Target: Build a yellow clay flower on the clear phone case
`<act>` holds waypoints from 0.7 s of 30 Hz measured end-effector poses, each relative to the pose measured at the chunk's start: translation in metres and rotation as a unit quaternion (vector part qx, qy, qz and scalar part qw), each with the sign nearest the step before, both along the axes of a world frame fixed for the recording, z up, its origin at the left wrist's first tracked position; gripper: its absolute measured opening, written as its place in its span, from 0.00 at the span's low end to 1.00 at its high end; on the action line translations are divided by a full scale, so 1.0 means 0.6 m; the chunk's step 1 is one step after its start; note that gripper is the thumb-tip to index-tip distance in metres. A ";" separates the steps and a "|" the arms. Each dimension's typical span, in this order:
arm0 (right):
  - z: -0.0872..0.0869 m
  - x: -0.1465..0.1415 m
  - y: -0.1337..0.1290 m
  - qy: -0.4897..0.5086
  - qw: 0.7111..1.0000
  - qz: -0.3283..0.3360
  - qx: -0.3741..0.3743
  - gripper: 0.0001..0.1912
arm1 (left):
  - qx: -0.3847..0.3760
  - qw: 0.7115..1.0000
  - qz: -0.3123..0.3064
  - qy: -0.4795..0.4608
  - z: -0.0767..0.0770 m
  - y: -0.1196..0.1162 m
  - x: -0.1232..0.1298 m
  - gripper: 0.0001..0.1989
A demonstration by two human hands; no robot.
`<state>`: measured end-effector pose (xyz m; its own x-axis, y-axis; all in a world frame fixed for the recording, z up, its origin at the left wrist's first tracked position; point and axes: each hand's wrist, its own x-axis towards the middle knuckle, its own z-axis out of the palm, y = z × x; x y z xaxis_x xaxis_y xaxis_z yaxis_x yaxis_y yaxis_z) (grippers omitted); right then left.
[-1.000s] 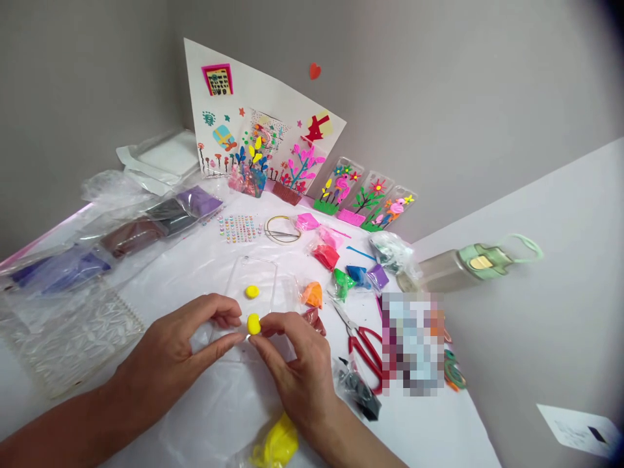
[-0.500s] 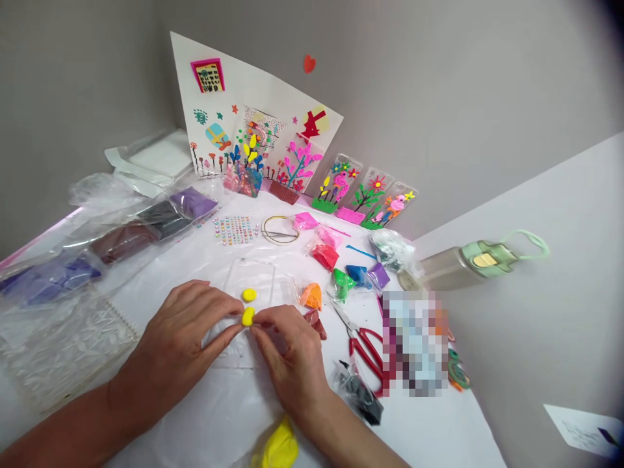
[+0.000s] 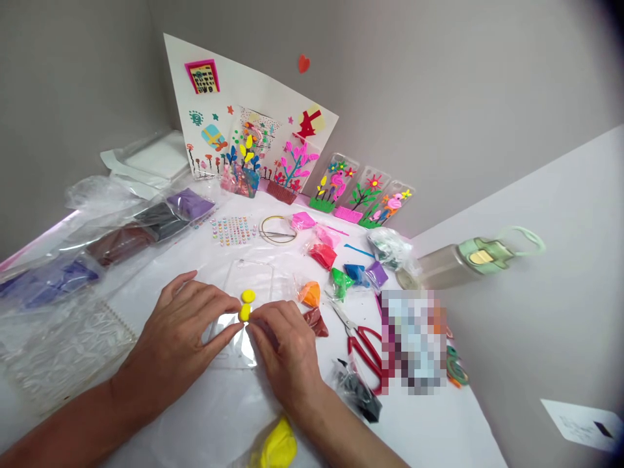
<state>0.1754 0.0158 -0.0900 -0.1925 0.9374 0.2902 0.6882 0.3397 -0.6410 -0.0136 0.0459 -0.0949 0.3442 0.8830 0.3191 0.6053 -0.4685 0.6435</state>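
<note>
Between the fingertips of both hands is a small yellow lump of modelling clay (image 3: pixel 244 313), over a clear phone case (image 3: pixel 244 348) lying flat on the table. My left hand (image 3: pixel 188 325) pinches the lump from the left, thumb below and fingers above. From the right, my right hand (image 3: pixel 285 344) pinches it with thumb and forefinger. Just beyond it, a second yellow clay piece (image 3: pixel 248 296), rounded, sits on the case. A bag of yellow clay (image 3: pixel 279 445) lies close to my right forearm. Part of the case is hidden by my hands.
Red-handled scissors (image 3: pixel 363 351), a bag of black clay (image 3: pixel 361 393) and several small bags of coloured clay, including orange (image 3: pixel 310 294), lie to the right. A bottle (image 3: pixel 453 263) stands behind them. Decorated cases (image 3: pixel 336 182) lean at the back. A textured plastic sheet (image 3: pixel 68 351) lies left.
The lump between my fingertips has shifted slightly up and left, closer to the other yellow piece. The whole view has slid a little left.
</note>
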 end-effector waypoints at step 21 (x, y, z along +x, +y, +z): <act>-0.006 -0.005 -0.003 -0.005 1.000 -0.006 -0.024 0.10 | 0.053 0.997 -0.016 0.056 -0.013 0.008 -0.005 0.04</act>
<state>0.1726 0.0138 -0.0937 -0.1838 0.9527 0.2421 0.6992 0.2999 -0.6490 -0.0168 0.0507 -0.1026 0.4098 0.8343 0.3687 0.6546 -0.5505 0.5182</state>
